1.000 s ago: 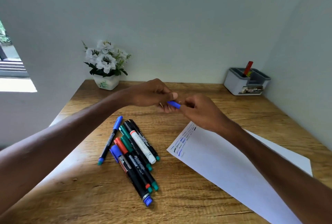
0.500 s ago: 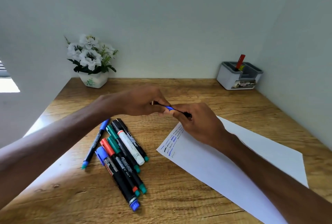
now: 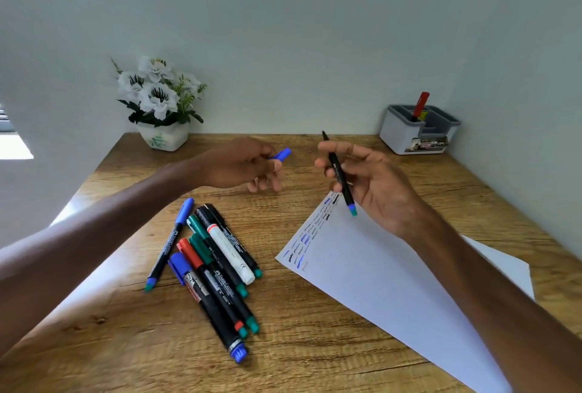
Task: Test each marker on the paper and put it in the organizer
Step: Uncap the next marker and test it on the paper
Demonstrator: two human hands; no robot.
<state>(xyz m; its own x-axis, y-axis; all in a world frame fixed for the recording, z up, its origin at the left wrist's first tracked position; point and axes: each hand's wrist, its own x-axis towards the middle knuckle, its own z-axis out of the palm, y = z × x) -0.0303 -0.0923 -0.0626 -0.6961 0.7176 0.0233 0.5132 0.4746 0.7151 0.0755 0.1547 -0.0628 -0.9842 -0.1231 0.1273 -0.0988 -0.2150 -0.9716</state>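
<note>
Bare wooden desk (image 3: 315,345) lies open between a pile of markers (image 3: 217,266) at near left and a sheet of paper (image 3: 378,282) slanting across the right. The far strip is open between a flower pot (image 3: 162,137) at far left and a grey organizer (image 3: 409,137) at far right, beside the walls.

Two bare forearms, no sleeves, left grip (image 3: 252,166), right grip (image 3: 374,185)

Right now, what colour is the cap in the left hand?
Blue cap, seen best in the head view.
</note>
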